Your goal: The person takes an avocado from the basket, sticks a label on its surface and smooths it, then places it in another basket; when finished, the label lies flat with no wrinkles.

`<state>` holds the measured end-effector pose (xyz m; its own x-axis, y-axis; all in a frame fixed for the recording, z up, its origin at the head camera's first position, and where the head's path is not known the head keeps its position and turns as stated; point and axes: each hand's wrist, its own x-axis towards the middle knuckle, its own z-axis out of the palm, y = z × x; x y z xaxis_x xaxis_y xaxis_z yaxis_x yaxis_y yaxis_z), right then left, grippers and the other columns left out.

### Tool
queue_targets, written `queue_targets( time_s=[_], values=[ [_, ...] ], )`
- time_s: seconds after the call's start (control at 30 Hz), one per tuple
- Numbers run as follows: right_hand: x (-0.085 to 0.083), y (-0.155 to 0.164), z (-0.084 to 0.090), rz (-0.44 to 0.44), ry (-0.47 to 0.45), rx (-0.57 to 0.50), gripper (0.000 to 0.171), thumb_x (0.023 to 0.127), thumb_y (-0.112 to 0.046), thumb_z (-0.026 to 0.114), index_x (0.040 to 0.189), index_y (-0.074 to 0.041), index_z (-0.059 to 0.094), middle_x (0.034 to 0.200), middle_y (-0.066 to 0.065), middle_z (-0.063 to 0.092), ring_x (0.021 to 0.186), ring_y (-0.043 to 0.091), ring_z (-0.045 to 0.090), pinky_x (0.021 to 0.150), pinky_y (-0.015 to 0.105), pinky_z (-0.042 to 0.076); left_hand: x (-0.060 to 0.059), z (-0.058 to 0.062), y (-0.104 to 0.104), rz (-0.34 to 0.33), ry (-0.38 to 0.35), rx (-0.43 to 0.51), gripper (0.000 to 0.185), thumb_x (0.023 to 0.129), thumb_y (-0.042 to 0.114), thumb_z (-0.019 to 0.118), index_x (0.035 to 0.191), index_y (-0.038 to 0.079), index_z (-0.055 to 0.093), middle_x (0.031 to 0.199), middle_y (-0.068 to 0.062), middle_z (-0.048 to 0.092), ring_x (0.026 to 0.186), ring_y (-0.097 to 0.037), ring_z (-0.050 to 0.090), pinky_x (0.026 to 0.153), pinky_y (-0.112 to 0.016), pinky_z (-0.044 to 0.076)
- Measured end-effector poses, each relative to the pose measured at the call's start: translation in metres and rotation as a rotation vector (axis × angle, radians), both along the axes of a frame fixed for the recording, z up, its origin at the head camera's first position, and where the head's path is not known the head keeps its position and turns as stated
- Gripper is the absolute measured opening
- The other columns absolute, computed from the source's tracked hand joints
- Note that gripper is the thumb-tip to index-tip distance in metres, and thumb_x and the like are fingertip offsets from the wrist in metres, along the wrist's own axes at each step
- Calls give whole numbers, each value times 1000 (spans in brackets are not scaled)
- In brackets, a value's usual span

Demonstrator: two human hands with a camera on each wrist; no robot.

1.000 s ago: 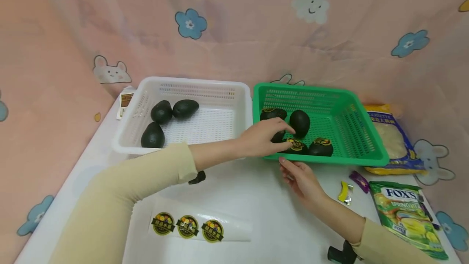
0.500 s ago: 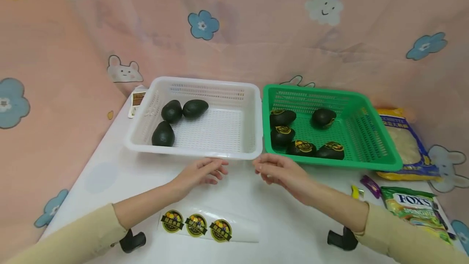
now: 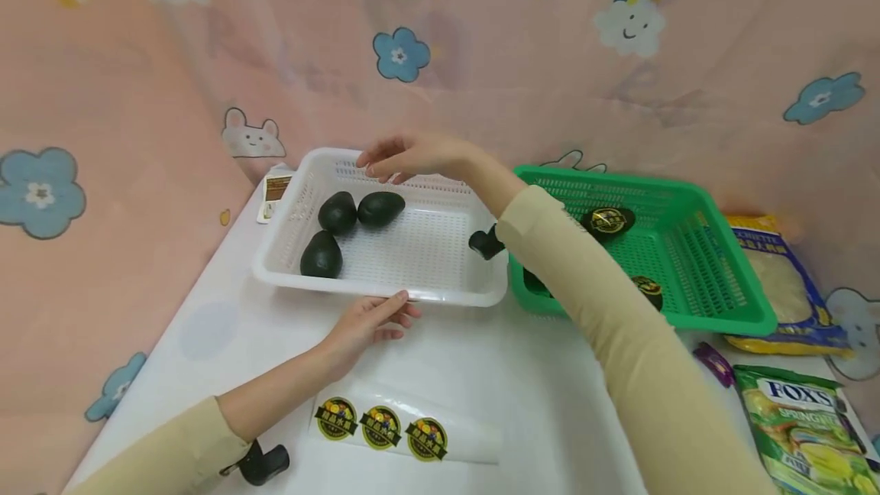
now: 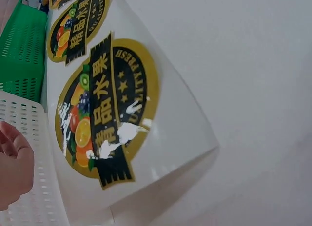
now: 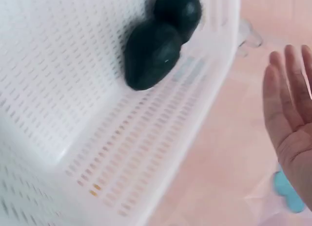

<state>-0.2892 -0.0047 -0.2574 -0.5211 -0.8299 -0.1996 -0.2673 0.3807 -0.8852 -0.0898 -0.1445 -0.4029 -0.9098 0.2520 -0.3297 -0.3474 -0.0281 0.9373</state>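
Steadying the white basket, the left hand is pressed flat-fingered against its near rim; the right hand is held open and empty above the avocados.

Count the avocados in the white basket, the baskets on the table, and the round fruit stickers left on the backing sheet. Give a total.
Avocados in the white basket: 3, all plain
Baskets: 2, white one and green basket
Stickers on the backing sheet: 3
Total: 8
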Motion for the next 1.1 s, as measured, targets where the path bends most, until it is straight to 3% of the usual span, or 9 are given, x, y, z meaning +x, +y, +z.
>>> queue_targets(
  time_s=[0.17,0.3,0.43,0.63,0.9,1.0,1.1],
  values=[
    [-27,-13,-43,-26,125,151,37,95,-25,64,130,-13,59,134,3,56,120,17,52,99,34,44,3,-2,2,-19,7,-11,43,99,40,56,103,0,70,103,-15,68,90,-15,60,83,-32,52],
    [-33,-15,-75,-24,170,216,46,95,-22,63,138,-9,53,145,7,48,135,23,39,107,36,36,4,-3,2,-31,10,-20,44,99,41,55,104,0,70,101,-14,68,89,-15,60,83,-31,51],
    [-33,-18,-94,-13,184,265,54,93,-25,65,143,-14,48,150,3,41,141,24,30,111,39,30,4,-2,2,-38,6,-21,45,99,41,55,105,0,70,100,-13,69,89,-15,60,82,-31,51],
    [-30,-24,-106,65,188,279,58,89,-28,71,141,-16,50,138,6,48,128,23,43,104,38,38,2,-1,0,-38,-3,-20,43,99,41,55,105,1,70,102,-13,68,89,-15,60,82,-31,51],
    [-25,-33,-122,134,94,294,61,83,-38,76,136,-21,51,141,1,45,131,17,39,108,36,32,-1,-2,-3,-42,-7,-18,44,99,41,55,107,-1,69,102,-10,69,89,-13,59,82,-30,51],
    [-22,-34,-117,134,78,281,61,82,-37,77,136,-21,52,138,1,46,127,17,42,105,35,36,-2,-3,-5,-41,-7,-22,45,99,41,55,108,-1,69,102,-10,69,89,-13,59,82,-29,51],
    [-22,-31,-101,136,75,256,59,83,-36,77,134,-20,53,134,1,48,122,17,45,101,34,40,-3,-3,-6,-38,-7,-27,46,99,41,55,110,-1,68,101,-7,70,90,-13,60,82,-29,51]
  ],
)
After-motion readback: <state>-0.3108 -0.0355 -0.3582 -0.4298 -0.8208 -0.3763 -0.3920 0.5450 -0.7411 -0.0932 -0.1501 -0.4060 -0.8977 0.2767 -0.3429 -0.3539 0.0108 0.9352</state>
